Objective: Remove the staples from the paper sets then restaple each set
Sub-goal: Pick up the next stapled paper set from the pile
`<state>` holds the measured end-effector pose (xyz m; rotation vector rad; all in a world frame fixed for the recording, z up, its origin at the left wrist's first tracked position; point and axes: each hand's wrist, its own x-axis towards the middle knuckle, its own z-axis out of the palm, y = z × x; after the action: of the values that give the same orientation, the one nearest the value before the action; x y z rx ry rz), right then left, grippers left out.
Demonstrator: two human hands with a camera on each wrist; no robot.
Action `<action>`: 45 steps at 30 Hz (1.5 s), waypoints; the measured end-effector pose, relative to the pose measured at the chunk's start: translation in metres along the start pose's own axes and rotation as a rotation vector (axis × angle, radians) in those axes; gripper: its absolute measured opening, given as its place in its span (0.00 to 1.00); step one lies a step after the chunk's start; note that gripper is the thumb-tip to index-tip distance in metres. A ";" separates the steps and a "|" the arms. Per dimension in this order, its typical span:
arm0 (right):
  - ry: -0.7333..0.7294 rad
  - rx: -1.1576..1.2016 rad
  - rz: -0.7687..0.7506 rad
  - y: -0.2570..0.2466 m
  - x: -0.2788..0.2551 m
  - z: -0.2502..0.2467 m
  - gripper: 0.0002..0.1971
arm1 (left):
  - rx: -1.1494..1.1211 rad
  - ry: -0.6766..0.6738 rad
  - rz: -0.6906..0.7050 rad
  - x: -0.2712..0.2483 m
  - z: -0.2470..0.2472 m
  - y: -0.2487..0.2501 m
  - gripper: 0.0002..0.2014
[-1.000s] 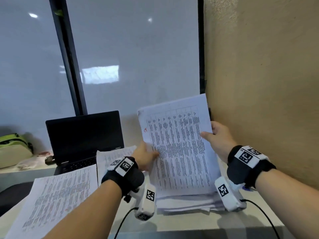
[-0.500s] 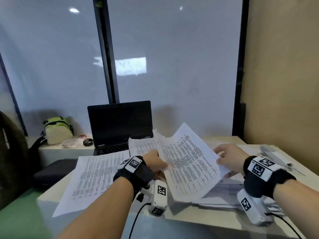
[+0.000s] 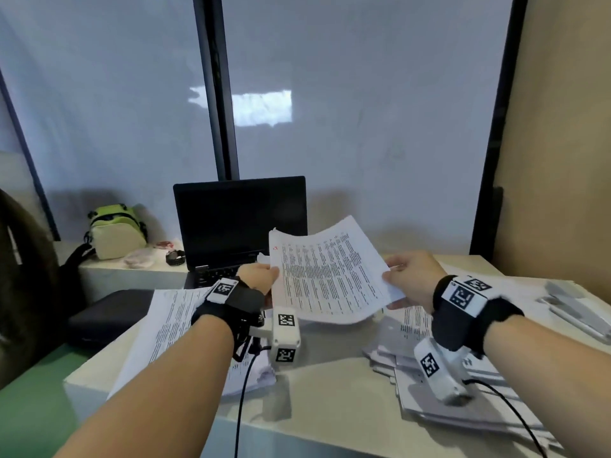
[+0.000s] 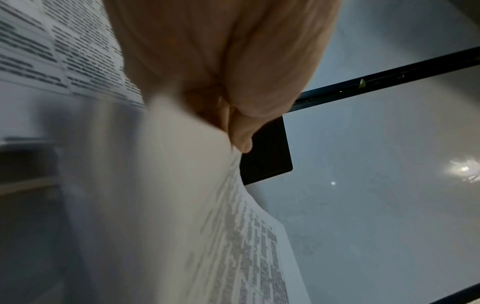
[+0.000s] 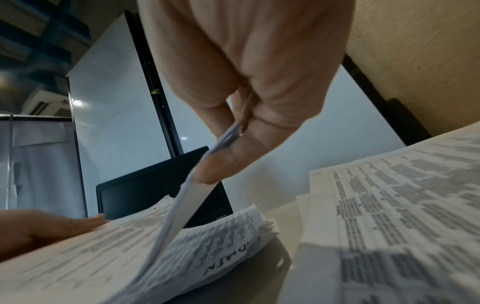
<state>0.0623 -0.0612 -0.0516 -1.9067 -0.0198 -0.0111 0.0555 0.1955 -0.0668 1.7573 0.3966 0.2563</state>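
Observation:
A printed paper set (image 3: 330, 279) hangs in the air over the middle of the table, tilted up toward the laptop, with a small red mark at its top left corner. My left hand (image 3: 271, 276) pinches its left edge, and the left wrist view shows my thumb on that paper set (image 4: 182, 216). My right hand (image 3: 392, 277) pinches the right edge. In the right wrist view my right hand (image 5: 223, 148) clamps the thin edge of the sheets (image 5: 179, 207) between thumb and fingers. No staple can be made out.
A messy pile of paper sets (image 3: 463, 404) lies under my right wrist. Another printed stack (image 3: 168, 325) lies on the left of the table (image 3: 330, 391). A black laptop (image 3: 241, 219) stands open behind. Grey long tools (image 3: 568, 305) lie far right; a black pouch (image 3: 109, 312) and a green bag (image 3: 115, 229) sit left.
The paper set came down from upright by the right wall and moved left to the middle of the table, now lying flatter. Both hands kept hold of it.

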 end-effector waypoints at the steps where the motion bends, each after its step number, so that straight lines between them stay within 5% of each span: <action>1: 0.002 -0.004 0.004 -0.002 0.008 0.006 0.08 | -0.052 -0.014 -0.050 0.005 0.001 -0.002 0.09; 5: -0.023 0.017 0.021 -0.001 0.043 0.034 0.11 | 0.008 -0.091 -0.119 0.025 -0.002 -0.013 0.07; 13: -0.093 -0.073 0.050 0.021 0.067 0.049 0.21 | 0.257 -0.021 -0.098 0.043 -0.010 -0.031 0.14; 16: -0.045 -0.109 0.005 0.017 0.067 0.042 0.20 | 0.361 -0.024 -0.075 0.040 -0.011 -0.022 0.09; 19: -0.022 -0.156 -0.023 0.010 0.063 0.025 0.15 | 0.580 -0.004 -0.021 0.036 -0.012 -0.011 0.14; 21: -0.038 -0.243 -0.005 0.008 0.056 0.008 0.10 | 0.686 -0.021 0.021 0.025 -0.008 -0.001 0.05; 30: -0.085 -1.029 0.039 0.024 0.005 -0.101 0.13 | 0.869 -0.478 0.234 -0.054 0.062 0.023 0.10; 33: -0.067 -1.130 0.106 0.039 -0.017 -0.143 0.15 | 0.981 -0.666 0.311 -0.076 0.099 0.022 0.21; 37: -0.128 -1.191 0.171 0.069 -0.039 -0.186 0.20 | 1.209 -0.737 0.481 -0.102 0.146 0.023 0.37; 45: -0.141 -1.199 0.298 0.102 -0.075 -0.236 0.22 | 1.399 -0.808 0.512 -0.106 0.175 0.032 0.33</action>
<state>-0.0101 -0.3187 -0.0713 -3.0837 0.2224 0.3925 0.0287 -0.0104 -0.0698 3.0831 -0.6703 -0.5330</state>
